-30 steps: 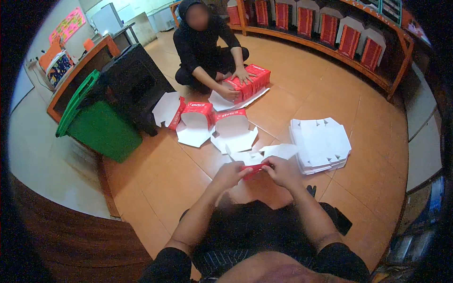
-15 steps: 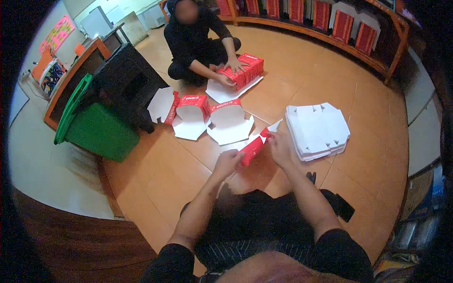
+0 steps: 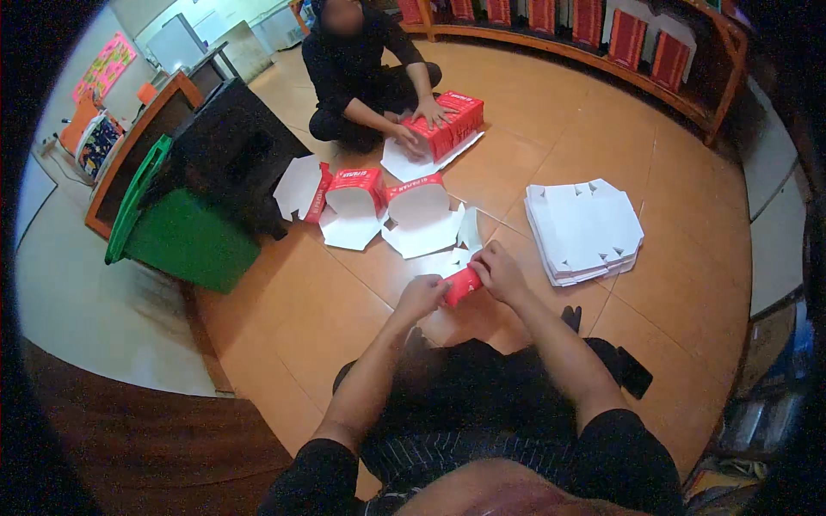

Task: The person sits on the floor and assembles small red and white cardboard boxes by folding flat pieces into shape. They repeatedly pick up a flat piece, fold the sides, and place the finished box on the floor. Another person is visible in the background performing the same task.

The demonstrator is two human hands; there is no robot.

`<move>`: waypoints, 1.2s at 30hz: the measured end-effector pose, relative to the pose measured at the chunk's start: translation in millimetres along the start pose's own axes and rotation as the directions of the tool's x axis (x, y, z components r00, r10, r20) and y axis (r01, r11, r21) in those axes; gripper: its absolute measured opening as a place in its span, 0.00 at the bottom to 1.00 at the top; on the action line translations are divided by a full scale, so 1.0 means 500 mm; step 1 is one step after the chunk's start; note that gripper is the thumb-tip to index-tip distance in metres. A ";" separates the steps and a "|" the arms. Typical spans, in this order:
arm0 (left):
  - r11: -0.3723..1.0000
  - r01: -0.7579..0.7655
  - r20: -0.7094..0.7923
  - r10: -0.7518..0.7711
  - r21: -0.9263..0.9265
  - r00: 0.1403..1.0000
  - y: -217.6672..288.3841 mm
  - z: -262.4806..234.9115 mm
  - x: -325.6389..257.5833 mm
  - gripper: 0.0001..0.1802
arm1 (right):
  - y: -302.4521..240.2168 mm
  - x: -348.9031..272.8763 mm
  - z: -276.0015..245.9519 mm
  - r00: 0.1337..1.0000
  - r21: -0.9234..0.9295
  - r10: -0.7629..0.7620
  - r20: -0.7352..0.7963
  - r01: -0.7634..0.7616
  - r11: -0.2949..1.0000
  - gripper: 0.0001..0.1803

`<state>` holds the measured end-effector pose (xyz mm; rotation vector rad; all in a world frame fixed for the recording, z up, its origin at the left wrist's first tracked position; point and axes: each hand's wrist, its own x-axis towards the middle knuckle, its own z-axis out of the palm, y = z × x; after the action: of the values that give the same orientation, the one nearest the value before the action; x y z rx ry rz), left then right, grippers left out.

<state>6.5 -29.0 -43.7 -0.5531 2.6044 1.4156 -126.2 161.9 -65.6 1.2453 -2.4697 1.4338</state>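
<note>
Between my two hands is a red and white cardboard box, partly folded, its red outside toward me and its white inside facing away. My left hand pinches its left end. Gripping the right end is my right hand, fingers closed over the edge. Just beyond it stand several part-folded boxes with white flaps spread: an open box nearest, a second box to its left, and a third farther left. A stack of flat white box blanks lies to the right of my right hand.
Across from me a person sits on the floor, both hands at a stack of red boxes. At left stand a green bin and a black chest-like object. A phone lies by my right knee. A wooden shelf lines the back.
The box in my hands has turned, so its white flaps now stand up beyond my fingers. My right hand has shifted slightly left and nearer me. The other person's hand has moved along the stack.
</note>
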 end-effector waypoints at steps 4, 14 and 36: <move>0.994 0.061 0.076 -0.054 -0.094 0.996 0.033 -0.004 -0.010 0.19 | -0.018 -0.001 -0.011 0.992 -0.033 0.059 -0.111 -0.063 0.997 0.10; 0.986 -0.146 -0.073 0.140 -0.080 0.987 -0.024 0.023 0.010 0.18 | -0.016 0.004 0.006 0.996 0.157 0.085 -0.024 -0.080 0.984 0.09; 0.925 -0.218 -0.165 0.173 -0.311 0.971 0.036 0.015 0.004 0.15 | -0.013 -0.001 0.028 0.997 0.271 0.075 -0.013 -0.069 0.960 0.14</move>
<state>-2.7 -14.3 -34.1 -0.4450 2.6003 1.9633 -116.6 150.2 -69.1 1.1783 -2.3879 1.8450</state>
